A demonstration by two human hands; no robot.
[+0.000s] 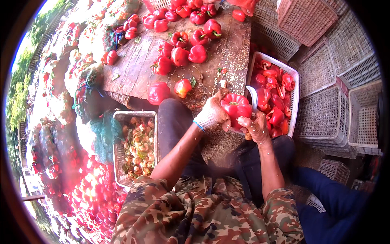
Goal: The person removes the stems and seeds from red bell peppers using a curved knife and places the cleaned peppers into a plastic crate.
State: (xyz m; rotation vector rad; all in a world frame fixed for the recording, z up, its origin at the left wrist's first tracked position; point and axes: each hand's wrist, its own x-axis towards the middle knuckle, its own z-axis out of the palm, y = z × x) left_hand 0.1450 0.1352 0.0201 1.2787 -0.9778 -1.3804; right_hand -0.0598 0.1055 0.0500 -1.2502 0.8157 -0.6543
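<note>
In front of my lap, my left hand [216,110], in a pale work glove, is closed round a red bell pepper [237,109]. On its right side my right hand [256,125], bare and dotted with seeds, grips a knife and has its thumb against the pepper. The curved pale blade [253,97] of the knife rises beside the pepper; most of its handle is hidden in the fingers. Close by, at the table's near edge, lie a red-orange pepper [183,88] and a larger red pepper [158,93].
A wooden table [134,73] strewn with seeds bears several whole peppers. Right of it, a white crate [295,95] holds cut red peppers. Beside my left leg, another crate [118,162] holds cores and stems. Stacked crates [321,110] stand right; filled net bags [61,105] rise left.
</note>
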